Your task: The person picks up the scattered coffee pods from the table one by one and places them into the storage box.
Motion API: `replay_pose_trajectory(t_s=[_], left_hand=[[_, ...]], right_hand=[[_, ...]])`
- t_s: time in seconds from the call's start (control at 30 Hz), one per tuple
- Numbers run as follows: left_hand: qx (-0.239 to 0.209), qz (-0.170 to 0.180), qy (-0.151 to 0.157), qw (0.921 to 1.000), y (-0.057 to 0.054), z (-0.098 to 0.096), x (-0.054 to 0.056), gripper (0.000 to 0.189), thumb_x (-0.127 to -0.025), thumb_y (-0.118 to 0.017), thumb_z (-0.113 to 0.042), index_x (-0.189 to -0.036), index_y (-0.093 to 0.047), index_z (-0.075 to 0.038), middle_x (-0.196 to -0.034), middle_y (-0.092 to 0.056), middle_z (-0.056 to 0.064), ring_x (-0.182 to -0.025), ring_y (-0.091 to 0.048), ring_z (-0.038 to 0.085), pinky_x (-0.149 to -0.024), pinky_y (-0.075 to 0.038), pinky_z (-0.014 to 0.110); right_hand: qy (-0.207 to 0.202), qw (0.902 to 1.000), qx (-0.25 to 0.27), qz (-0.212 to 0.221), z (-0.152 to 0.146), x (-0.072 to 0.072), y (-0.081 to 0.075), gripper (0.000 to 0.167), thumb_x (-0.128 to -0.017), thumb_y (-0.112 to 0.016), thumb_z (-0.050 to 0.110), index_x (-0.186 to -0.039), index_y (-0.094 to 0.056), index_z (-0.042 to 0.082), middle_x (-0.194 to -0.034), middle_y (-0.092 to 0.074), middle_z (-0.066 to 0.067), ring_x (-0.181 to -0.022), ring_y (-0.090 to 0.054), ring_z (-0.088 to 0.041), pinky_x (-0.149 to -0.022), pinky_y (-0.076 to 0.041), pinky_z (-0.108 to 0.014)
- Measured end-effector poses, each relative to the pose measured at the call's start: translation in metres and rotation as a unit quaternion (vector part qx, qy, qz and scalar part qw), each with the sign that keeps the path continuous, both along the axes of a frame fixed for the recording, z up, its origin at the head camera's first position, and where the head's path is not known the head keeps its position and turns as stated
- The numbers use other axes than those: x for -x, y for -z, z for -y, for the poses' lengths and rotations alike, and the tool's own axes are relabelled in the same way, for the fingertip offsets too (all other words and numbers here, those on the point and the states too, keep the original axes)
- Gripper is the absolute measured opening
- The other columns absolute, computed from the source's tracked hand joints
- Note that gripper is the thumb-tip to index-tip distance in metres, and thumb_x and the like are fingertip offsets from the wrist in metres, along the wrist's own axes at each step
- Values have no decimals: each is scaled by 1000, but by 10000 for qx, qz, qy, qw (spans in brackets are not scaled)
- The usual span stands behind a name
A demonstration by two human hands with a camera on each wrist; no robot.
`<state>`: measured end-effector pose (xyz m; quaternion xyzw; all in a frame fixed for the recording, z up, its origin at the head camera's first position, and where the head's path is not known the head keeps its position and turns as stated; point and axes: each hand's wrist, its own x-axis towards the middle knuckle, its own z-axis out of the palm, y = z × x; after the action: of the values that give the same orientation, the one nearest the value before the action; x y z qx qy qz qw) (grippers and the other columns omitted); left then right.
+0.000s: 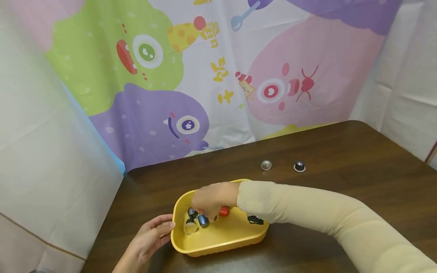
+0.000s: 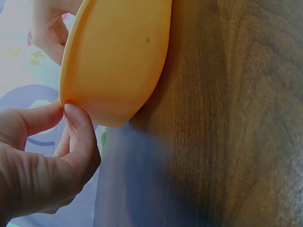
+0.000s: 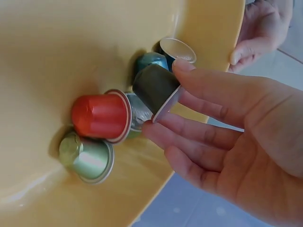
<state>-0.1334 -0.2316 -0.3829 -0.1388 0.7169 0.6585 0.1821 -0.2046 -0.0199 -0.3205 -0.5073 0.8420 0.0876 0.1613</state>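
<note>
My right hand (image 1: 216, 195) reaches into a yellow plastic basin (image 1: 223, 245). In the right wrist view its thumb and fingers pinch a black coffee capsule (image 3: 155, 87) by the rim, above the other capsules. A red capsule (image 3: 100, 117) and a light green capsule (image 3: 89, 159) lie on the basin floor close by. Behind the pinched one are a teal-blue capsule (image 3: 150, 61) and a dark capsule with a pale lid (image 3: 179, 50); a silver one is partly hidden. At the basin's left end my left hand (image 1: 152, 236) pinches the rim between thumb and fingers.
On the brown wooden table (image 1: 153, 189) beyond the basin stand a silver-topped capsule (image 1: 266, 165) and a dark capsule (image 1: 299, 166) resting on its lid. Another black item (image 1: 255, 220) sits at the basin's right end, partly behind the sleeve. A patterned curtain (image 1: 225, 125) hangs behind the table.
</note>
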Motion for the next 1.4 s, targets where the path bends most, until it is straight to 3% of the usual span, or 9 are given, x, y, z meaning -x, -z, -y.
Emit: replay_pose_trajectory(t_s=[0.17, 0.27, 0.5, 0.63, 0.8, 1.0, 1.1, 1.27, 1.4], left_hand=[[-89, -16, 83, 9999, 0, 2, 1, 39, -91, -64, -9, -126, -51, 1, -90, -64, -4, -85, -64, 8, -77, -56, 25], [-103, -19, 67, 9999, 0, 2, 1, 37, -91, -64, -9, -125, -52, 1, -90, -64, -4, -85, -64, 8, -77, -56, 25], [-126, -35, 82, 9999, 1, 2, 1, 37, -90, -64, -9, -124, -53, 1, -90, -65, -4, -85, -64, 8, -77, -56, 25], [-143, -84, 63, 9998, 2, 2, 0, 38, -90, -64, -9, -125, -52, 2, -90, -65, -4, -86, -64, 8, -78, -56, 26], [-128, -90, -37, 9999, 2, 2, 0, 39, -89, -65, -8, -125, -52, 2, -90, -66, -4, -86, -64, 8, -78, -57, 26], [-105, -76, -131, 9998, 2, 0, 0, 39, -89, -65, -7, -125, -52, 3, -90, -66, -3, -85, -65, 9, -77, -57, 27], [-99, -73, -126, 9998, 2, 0, 0, 40, -89, -65, -7, -126, -52, 3, -90, -66, -2, -85, -65, 9, -77, -57, 27], [-261, -100, 65, 9996, 1, 3, 0, 35, -90, -65, -7, -122, -55, 0, -90, -67, -5, -85, -64, 7, -78, -57, 26], [-383, -168, 233, 9989, 1, 7, 0, 31, -90, -64, -8, -119, -57, -3, -90, -67, -7, -86, -64, 6, -79, -56, 25]], right_hand=[[-50, 10000, -72, 19, 3, -1, 1, 38, -82, -75, 18, -62, -42, 17, -59, -34, 9, -57, -32, -5, -50, -25, -16], [-20, 9999, -97, 31, 3, 0, 0, 40, -83, -72, 14, -60, -39, 17, -58, -29, 7, -55, -29, -5, -50, -22, -17], [56, 9997, -168, -182, 3, 1, 1, 27, -81, -76, 19, -70, -52, 17, -65, -45, 9, -62, -43, -5, -53, -34, -15], [126, 9995, -179, -234, 0, 3, -1, 16, -80, -77, 20, -83, -61, 17, -77, -54, 10, -68, -47, -5, -58, -40, -16], [318, 9993, -18, -220, -9, 4, -7, 25, -79, -78, 24, -101, -67, 17, -92, -62, 10, -76, -52, -5, -66, -46, -18], [447, 9982, 376, -99, -28, 8, -13, 26, -82, -77, 28, -102, -67, 16, -101, -66, 4, -79, -50, -7, -68, -45, -19], [489, 9974, 523, -28, -38, 11, -16, 23, -84, -75, 25, -103, -66, 15, -99, -66, 0, -78, -49, -9, -68, -44, -21], [511, 9955, 800, -11, -55, 15, -19, 23, -86, -72, 22, -106, -65, 14, -98, -66, -3, -80, -52, -10, -73, -47, -23], [457, 9924, 1140, -111, -72, 16, -21, 24, -86, -72, 21, -106, -64, 12, -106, -67, -5, -92, -59, -14, -83, -52, -28]])
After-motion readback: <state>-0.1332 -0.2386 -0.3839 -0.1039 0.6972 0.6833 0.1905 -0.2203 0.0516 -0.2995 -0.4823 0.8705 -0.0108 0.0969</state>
